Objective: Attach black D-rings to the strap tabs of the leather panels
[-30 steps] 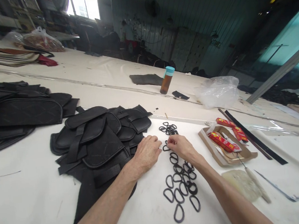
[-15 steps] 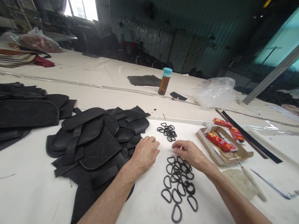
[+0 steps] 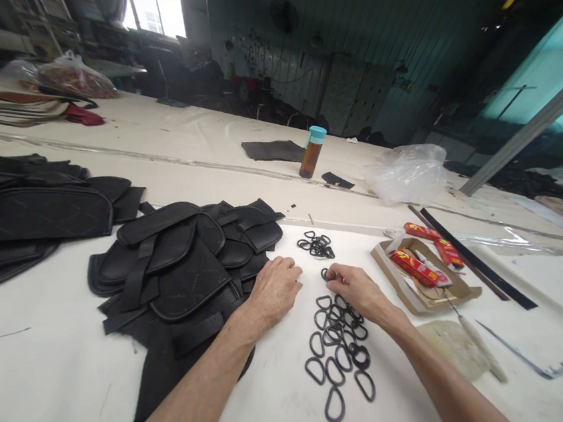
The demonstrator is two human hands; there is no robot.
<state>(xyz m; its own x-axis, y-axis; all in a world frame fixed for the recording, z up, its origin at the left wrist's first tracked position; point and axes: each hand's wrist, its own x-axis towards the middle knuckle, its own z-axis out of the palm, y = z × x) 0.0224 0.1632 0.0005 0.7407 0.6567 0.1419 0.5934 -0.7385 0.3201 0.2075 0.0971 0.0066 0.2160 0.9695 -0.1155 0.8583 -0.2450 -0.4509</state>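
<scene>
My right hand [image 3: 356,288] has its thumb and fingers closed on a black D-ring [image 3: 324,274], just above the table. Beneath that hand spreads a larger group of black D-rings [image 3: 333,371], some overlapping. Beyond it lies a smaller cluster of D-rings [image 3: 310,244]. My left hand [image 3: 275,288] rests on the white surface, fingers loosely bent and holding nothing. It lies against the right side of a heap of black padded pieces with straps [image 3: 187,274].
Right of my right hand stands an open cardboard box [image 3: 384,268] with red packets [image 3: 413,266]. An awl-like tool [image 3: 482,349] and a bent metal tool [image 3: 522,353] lie nearer. A bottle [image 3: 312,157] and a clear plastic bag [image 3: 406,174] sit farther back. More black pieces [image 3: 35,213] lie left.
My right hand has taken a D-ring from the near edge of the smaller cluster and drawn it slightly toward me. My left hand has stayed in place.
</scene>
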